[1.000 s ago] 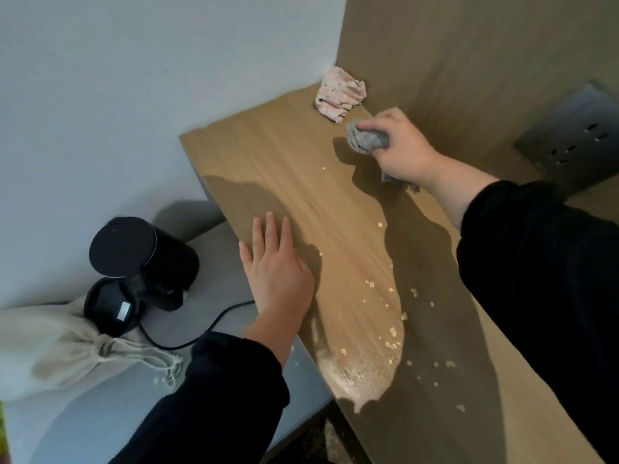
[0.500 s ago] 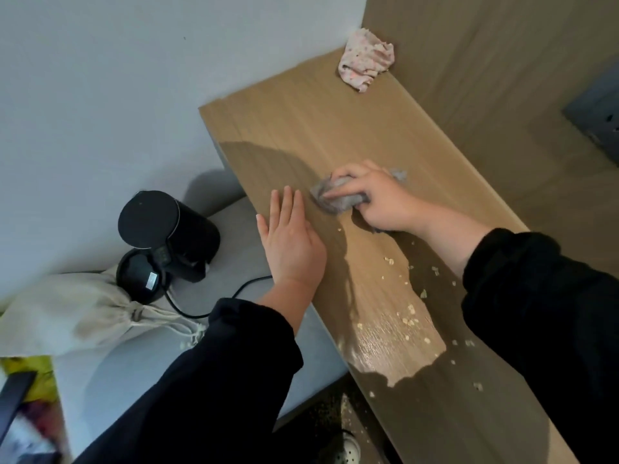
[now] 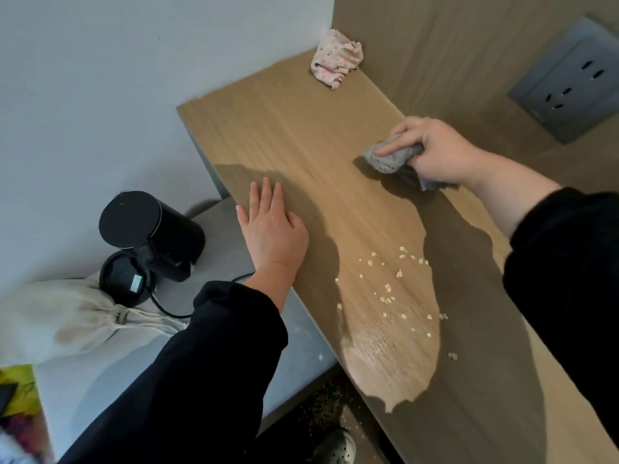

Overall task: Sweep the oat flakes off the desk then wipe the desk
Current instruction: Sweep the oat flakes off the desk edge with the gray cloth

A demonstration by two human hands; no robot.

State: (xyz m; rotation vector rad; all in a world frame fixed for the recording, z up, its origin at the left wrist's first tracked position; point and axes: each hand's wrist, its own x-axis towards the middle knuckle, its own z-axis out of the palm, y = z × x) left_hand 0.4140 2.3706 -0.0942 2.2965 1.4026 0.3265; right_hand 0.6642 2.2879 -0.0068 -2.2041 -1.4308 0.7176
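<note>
1. The grey cloth (image 3: 390, 159) is gripped bunched in the right hand (image 3: 435, 152), far right on the desk (image 3: 301, 128), just beside the back panel. The index finger is laid straight over it and the other fingers are curled round it.
2. The left hand (image 3: 273, 226) is laid flat at the desk's left edge, fingers straight and close together, with nothing held.
3. The oat flakes (image 3: 388, 289) are scattered nearer, between the two arms, well apart from the cloth.
4. The step is judged to be sweeping, and it is not finished. Wiping is not yet begun.
5. To do it well, the cloth should be kept low on the wood and drawn from the back panel through the flakes toward the left edge. Light pressure is needed so the flakes are pushed, not flicked. Strays near the right sleeve should be caught too.
6. A pink patterned cloth (image 3: 336, 58) is lying in the far corner, probably meant for the wipe.
</note>
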